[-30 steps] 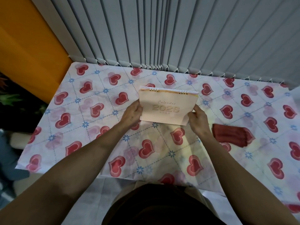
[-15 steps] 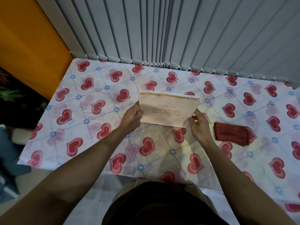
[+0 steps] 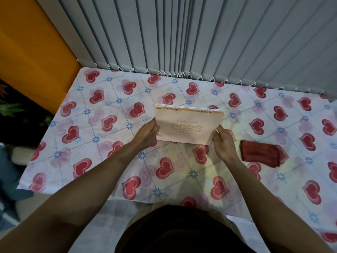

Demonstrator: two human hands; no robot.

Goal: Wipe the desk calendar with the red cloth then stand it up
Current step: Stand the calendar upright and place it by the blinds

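A pale peach desk calendar (image 3: 187, 123) with a spiral top and "2026" on its cover is tilted up off the table, its front facing me. My left hand (image 3: 145, 134) grips its lower left edge. My right hand (image 3: 223, 141) pinches its lower right corner. The folded red cloth (image 3: 259, 153) lies flat on the table just right of my right hand, untouched.
The table (image 3: 94, 161) wears a white cloth printed with red hearts. Grey vertical blinds (image 3: 200, 37) hang along its far edge. An orange wall (image 3: 27, 52) stands at the left, with plants beside the table's left end.
The calendar has been tipped a little more upright between my hands, its lower edge drawn slightly toward me. The red cloth has stayed where it was.
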